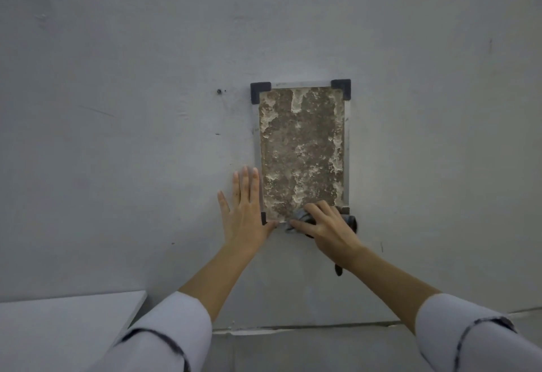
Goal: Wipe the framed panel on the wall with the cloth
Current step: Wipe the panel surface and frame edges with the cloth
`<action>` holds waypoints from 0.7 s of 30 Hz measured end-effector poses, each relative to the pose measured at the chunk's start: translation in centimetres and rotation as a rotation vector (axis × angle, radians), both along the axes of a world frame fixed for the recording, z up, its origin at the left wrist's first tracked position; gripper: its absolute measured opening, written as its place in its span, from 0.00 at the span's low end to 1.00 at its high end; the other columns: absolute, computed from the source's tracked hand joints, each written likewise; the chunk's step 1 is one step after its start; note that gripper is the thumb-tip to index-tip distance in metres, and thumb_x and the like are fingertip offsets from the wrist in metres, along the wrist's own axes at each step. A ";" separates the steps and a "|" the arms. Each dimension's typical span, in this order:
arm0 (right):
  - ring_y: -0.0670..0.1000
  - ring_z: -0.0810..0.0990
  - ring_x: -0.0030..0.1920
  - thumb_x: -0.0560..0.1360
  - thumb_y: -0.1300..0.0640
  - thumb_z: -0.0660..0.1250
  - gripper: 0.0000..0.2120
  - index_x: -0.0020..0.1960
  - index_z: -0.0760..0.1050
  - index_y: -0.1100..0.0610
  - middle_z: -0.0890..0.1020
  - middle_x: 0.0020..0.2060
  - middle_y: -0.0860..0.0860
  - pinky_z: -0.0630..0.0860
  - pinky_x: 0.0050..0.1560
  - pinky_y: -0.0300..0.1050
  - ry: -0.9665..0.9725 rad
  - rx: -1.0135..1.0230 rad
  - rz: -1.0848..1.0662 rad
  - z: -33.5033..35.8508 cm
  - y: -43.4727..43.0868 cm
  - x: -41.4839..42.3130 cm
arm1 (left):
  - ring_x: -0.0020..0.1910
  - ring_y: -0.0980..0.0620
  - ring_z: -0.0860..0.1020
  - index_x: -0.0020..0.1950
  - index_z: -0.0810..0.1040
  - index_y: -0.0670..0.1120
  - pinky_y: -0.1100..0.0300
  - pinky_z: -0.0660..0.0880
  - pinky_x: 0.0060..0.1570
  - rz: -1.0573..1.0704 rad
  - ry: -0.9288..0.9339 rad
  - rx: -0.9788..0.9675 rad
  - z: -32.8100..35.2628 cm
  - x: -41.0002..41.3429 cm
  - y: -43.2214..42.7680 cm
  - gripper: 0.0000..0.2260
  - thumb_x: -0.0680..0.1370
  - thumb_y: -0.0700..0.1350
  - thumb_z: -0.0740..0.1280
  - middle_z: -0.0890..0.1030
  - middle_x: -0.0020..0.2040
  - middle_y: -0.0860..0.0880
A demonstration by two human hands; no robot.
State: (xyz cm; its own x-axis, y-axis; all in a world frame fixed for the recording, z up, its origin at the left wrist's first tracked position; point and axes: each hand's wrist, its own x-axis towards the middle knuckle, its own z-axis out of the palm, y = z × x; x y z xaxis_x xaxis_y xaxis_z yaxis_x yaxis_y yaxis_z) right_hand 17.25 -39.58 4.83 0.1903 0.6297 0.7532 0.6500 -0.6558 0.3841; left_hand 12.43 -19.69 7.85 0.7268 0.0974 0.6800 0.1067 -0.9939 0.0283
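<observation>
My left hand (245, 213) lies flat on the wall (117, 107), fingers straight and holding nothing, just beside the lower left edge of the panel (302, 148). The panel is fixed upright by black corner pieces (260, 92); it is brown, mottled with pale crust, and I judge it stiff, rough and liable to flake. At its bottom edge my right hand (328, 229) curls its fingers round the cloth (352, 222), dark grey, soft and limp, best gripped as a wad.
</observation>
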 end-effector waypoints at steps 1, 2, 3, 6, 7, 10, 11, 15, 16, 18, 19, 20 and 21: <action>0.57 0.71 0.48 0.68 0.67 0.72 0.20 0.58 0.79 0.52 0.75 0.51 0.57 0.73 0.40 0.52 -0.004 -0.009 0.008 0.0 0.9 -0.2 | 0.76 0.44 0.34 0.75 0.27 0.43 0.38 0.46 0.73 0.013 0.003 0.007 0.0 0.1 -0.3 0.57 0.71 0.68 0.66 0.31 0.77 0.45; 0.56 0.70 0.49 0.68 0.66 0.73 0.20 0.58 0.79 0.52 0.74 0.51 0.56 0.73 0.40 0.51 -0.007 -0.013 0.013 0.0 1.6 -0.3 | 0.76 0.45 0.34 0.74 0.27 0.42 0.38 0.46 0.73 0.025 0.007 0.004 0.0 0.2 -0.5 0.57 0.71 0.66 0.68 0.31 0.77 0.44; 0.56 0.69 0.49 0.68 0.66 0.72 0.21 0.58 0.79 0.52 0.73 0.52 0.56 0.73 0.40 0.51 -0.008 -0.022 0.016 0.0 1.8 -0.4 | 0.76 0.45 0.33 0.74 0.26 0.42 0.37 0.46 0.73 0.035 0.009 -0.002 0.1 0.2 -0.6 0.58 0.71 0.65 0.69 0.30 0.77 0.44; 0.57 0.71 0.50 0.70 0.66 0.69 0.20 0.60 0.77 0.52 0.74 0.54 0.56 0.74 0.42 0.52 -0.032 -0.132 0.024 0.2 0.2 0.2 | 0.76 0.44 0.33 0.74 0.27 0.42 0.37 0.46 0.72 0.049 0.017 -0.005 0.3 0.2 -0.7 0.57 0.71 0.63 0.70 0.31 0.77 0.44; 0.57 0.71 0.50 0.70 0.66 0.69 0.20 0.60 0.77 0.52 0.74 0.54 0.56 0.74 0.43 0.53 -0.034 -0.164 0.020 0.2 -0.8 0.4 | 0.76 0.45 0.33 0.74 0.26 0.42 0.37 0.46 0.72 0.052 0.019 -0.002 0.3 0.1 -0.8 0.57 0.71 0.62 0.70 0.30 0.77 0.45; 0.57 0.70 0.50 0.69 0.68 0.70 0.21 0.58 0.78 0.52 0.76 0.53 0.56 0.75 0.44 0.54 -0.004 -0.116 -0.021 -0.2 -4.8 1.2 | 0.75 0.45 0.32 0.74 0.26 0.44 0.36 0.46 0.72 0.062 0.019 0.028 -0.1 0.0 -1.2 0.55 0.74 0.57 0.71 0.29 0.76 0.45; 0.57 0.71 0.50 0.67 0.69 0.71 0.22 0.58 0.79 0.52 0.76 0.53 0.57 0.76 0.43 0.55 0.017 -0.078 -0.041 -0.5 -6.2 1.3 | 0.75 0.44 0.32 0.75 0.27 0.45 0.35 0.46 0.72 0.055 0.010 0.040 -0.2 0.0 -1.4 0.54 0.74 0.54 0.71 0.28 0.76 0.45; 0.58 0.73 0.47 0.65 0.72 0.73 0.23 0.55 0.81 0.52 0.77 0.51 0.57 0.76 0.39 0.55 0.084 0.029 -0.071 -0.8 -8.3 0.5 | 0.75 0.44 0.31 0.76 0.30 0.50 0.36 0.41 0.70 -0.035 -0.054 0.134 0.1 0.0 -2.9 0.54 0.72 0.38 0.72 0.28 0.76 0.45; 0.58 0.73 0.46 0.66 0.73 0.71 0.22 0.55 0.81 0.53 0.77 0.50 0.57 0.76 0.40 0.54 0.089 0.067 -0.063 -0.5 -7.9 0.4 | 0.75 0.44 0.30 0.77 0.30 0.51 0.36 0.39 0.70 -0.072 -0.046 0.160 0.3 0.1 -3.5 0.54 0.71 0.37 0.72 0.28 0.76 0.46; 0.58 0.72 0.46 0.67 0.74 0.70 0.23 0.57 0.80 0.55 0.76 0.49 0.57 0.76 0.40 0.55 0.090 0.176 -0.057 0.4 -6.9 0.3 | 0.75 0.45 0.29 0.77 0.32 0.53 0.38 0.36 0.71 -0.136 -0.007 0.173 0.6 0.4 -4.7 0.54 0.71 0.38 0.72 0.27 0.76 0.47; 0.58 0.71 0.46 0.66 0.74 0.70 0.23 0.57 0.80 0.56 0.76 0.49 0.57 0.76 0.40 0.56 0.088 0.230 -0.058 0.8 -6.4 0.4 | 0.75 0.45 0.30 0.77 0.32 0.54 0.39 0.36 0.71 -0.151 0.003 0.165 0.5 0.6 -5.2 0.53 0.71 0.40 0.73 0.27 0.76 0.47; 0.58 0.71 0.45 0.66 0.74 0.71 0.23 0.57 0.80 0.56 0.76 0.49 0.58 0.76 0.40 0.56 0.087 0.270 -0.058 0.9 -6.0 0.6 | 0.75 0.44 0.30 0.77 0.32 0.53 0.40 0.36 0.72 -0.154 0.001 0.157 0.4 0.9 -5.5 0.53 0.71 0.42 0.73 0.27 0.75 0.46; 0.59 0.71 0.45 0.65 0.74 0.71 0.23 0.57 0.80 0.56 0.76 0.49 0.58 0.76 0.39 0.56 0.087 0.288 -0.057 0.7 -5.8 0.7 | 0.75 0.44 0.31 0.77 0.32 0.53 0.41 0.38 0.73 -0.150 -0.003 0.157 0.2 1.2 -5.6 0.53 0.72 0.43 0.73 0.27 0.76 0.45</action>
